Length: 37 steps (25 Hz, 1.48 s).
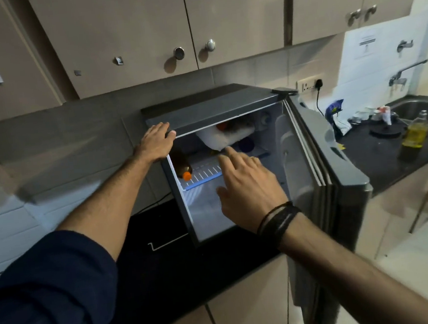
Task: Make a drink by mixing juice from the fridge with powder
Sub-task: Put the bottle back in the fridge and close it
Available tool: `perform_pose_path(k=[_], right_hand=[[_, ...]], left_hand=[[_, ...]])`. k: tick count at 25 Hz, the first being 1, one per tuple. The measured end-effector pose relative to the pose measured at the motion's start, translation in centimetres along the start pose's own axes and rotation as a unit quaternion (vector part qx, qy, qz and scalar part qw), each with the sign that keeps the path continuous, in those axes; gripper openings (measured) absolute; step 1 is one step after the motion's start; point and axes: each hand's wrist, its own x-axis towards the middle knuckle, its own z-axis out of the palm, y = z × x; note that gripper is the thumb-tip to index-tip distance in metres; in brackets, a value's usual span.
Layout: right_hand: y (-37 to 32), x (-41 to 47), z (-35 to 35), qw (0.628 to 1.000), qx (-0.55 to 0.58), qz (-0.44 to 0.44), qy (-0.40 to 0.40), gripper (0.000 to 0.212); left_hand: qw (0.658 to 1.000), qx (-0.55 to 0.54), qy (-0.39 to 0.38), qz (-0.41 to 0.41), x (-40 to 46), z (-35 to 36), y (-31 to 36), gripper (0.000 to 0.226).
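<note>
A small grey fridge [202,108] stands on the black counter with its door [318,146] swung open to the right. Inside, a brown juice bottle [182,166] with an orange cap lies on its side on the white wire shelf [203,174], at the left. My left hand [156,141] rests on the fridge's top left front corner, fingers laid over the edge. My right hand [246,182] is in front of the open compartment, fingers spread and straight, holding nothing, to the right of the bottle. A frosted freezer box [221,137] sits above the shelf.
Black counter [152,267] runs under the fridge. To the right are a blue packet [334,109], a bottle of yellow oil [414,133], small clutter, a steel sink [422,110] and wall taps. Closed wall cupboards [127,29] hang overhead.
</note>
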Motion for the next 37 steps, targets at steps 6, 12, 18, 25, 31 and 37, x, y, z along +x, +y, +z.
perform_pose_path(k=[6, 12, 18, 25, 31, 37], right_hand=[[6.0, -5.0, -10.2, 0.996, -0.084, 0.033, 0.015, 0.056], [9.1, -5.0, -8.7, 0.986, 0.105, 0.096, -0.087, 0.055], [5.3, -1.8, -4.0, 0.985, 0.169, 0.007, -0.046, 0.072], [1.3, 6.2, 3.6, 0.982, 0.18, -0.059, -0.025, 0.058], [-0.4, 12.5, 8.0, 0.991, 0.098, -0.079, -0.034, 0.061], [-0.5, 15.9, 9.7, 0.993, 0.063, -0.084, -0.056, 0.065]], left_hand=[[0.999, 0.013, -0.003, -0.049, -1.9, -0.7, 2.4, 0.062], [0.997, 0.03, -0.016, -0.068, -2.3, -1.1, 2.8, 0.063], [0.996, 0.043, -0.045, -0.056, -1.9, -1.6, 1.9, 0.063], [0.996, 0.044, -0.058, -0.046, -1.6, -2.3, 1.8, 0.06], [0.995, 0.067, -0.073, -0.023, -1.2, -3.1, 2.2, 0.05], [0.995, 0.054, -0.077, -0.016, -0.7, -2.1, 0.8, 0.054]])
